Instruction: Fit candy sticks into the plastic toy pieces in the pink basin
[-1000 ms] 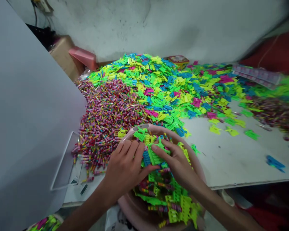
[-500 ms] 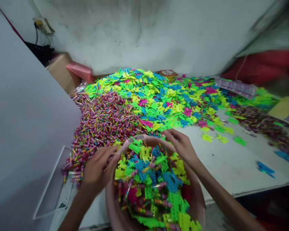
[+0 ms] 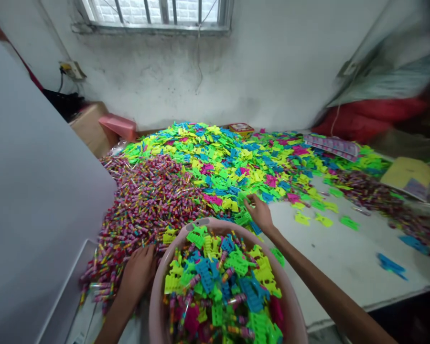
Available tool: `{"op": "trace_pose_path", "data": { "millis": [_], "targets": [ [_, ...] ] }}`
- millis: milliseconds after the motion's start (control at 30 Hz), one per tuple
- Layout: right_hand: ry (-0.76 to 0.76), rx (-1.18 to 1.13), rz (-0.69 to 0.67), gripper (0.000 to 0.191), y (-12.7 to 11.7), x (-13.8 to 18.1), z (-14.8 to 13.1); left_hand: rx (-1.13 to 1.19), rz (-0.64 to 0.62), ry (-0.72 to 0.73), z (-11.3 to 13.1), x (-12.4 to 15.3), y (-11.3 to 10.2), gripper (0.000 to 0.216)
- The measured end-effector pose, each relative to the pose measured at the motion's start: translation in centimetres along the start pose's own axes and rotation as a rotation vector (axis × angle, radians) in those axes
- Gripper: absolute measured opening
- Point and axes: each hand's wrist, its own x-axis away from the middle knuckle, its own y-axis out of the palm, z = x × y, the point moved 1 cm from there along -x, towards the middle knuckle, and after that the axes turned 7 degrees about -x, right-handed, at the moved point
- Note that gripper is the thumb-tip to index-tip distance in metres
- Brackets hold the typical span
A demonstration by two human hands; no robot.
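Observation:
A pink basin (image 3: 157, 291) close to me holds several green, yellow and blue plastic pieces mixed with small striped candy tubes. My left hand (image 3: 138, 274) rests at the near edge of the big heap of candy tubes (image 3: 146, 200), left of the basin, fingers curled down into the tubes. My right hand (image 3: 258, 210) reaches past the basin to the near edge of the pile of bright plastic pieces (image 3: 229, 157), its fingers closed over a few green pieces.
A grey panel (image 3: 39, 191) stands on the left. The white table top (image 3: 344, 253) shows on the right, with scattered pieces and a second spread of candy tubes (image 3: 380, 191). A cardboard box (image 3: 88, 126) and a pink object (image 3: 118, 126) sit by the back wall.
Both hands have left the basin's contents: the left went down-left to the candy tubes, the right went forward to the plastic pile. The view has tilted up, showing a window.

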Motion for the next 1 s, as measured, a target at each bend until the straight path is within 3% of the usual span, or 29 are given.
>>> {"op": "trace_pose_path", "data": {
  "millis": [133, 300, 400, 500, 633, 767, 1000],
  "targets": [
    [0.122, -0.295, 0.020, 0.029, -0.9, 1.6, -3.3, 0.189, 0.147, -0.075, -0.1, -1.2, -1.4, 0.019],
    [0.257, -0.529, -0.179, 0.033, -0.5, 7.6, -9.2, 0.555, 0.240, -0.211, 2.6, -0.8, -5.7, 0.026],
    [0.334, -0.579, -0.342, 0.040, 0.2, 11.2, -12.0, 1.146, 0.160, -0.364, 6.1, 0.0, -8.4, 0.030],
    [0.271, -0.558, -0.528, 0.039, 0.6, 13.4, -13.9, 1.365, -0.007, -0.227, 9.9, 0.8, -10.3, 0.029],
    [0.068, -0.383, -0.599, 0.028, 0.4, 14.8, -15.7, 1.155, -0.072, -0.014, 13.1, 1.8, -11.7, 0.029],
    [-0.076, -0.284, -0.615, 0.018, -0.2, 15.5, -16.8, 0.959, -0.116, 0.083, 14.4, 2.3, -12.2, 0.022],
    [-0.017, -0.341, -0.602, 0.024, -0.2, 15.9, -16.8, 0.989, -0.128, 0.065, 14.1, 2.5, -11.8, 0.024]
  ]
}}
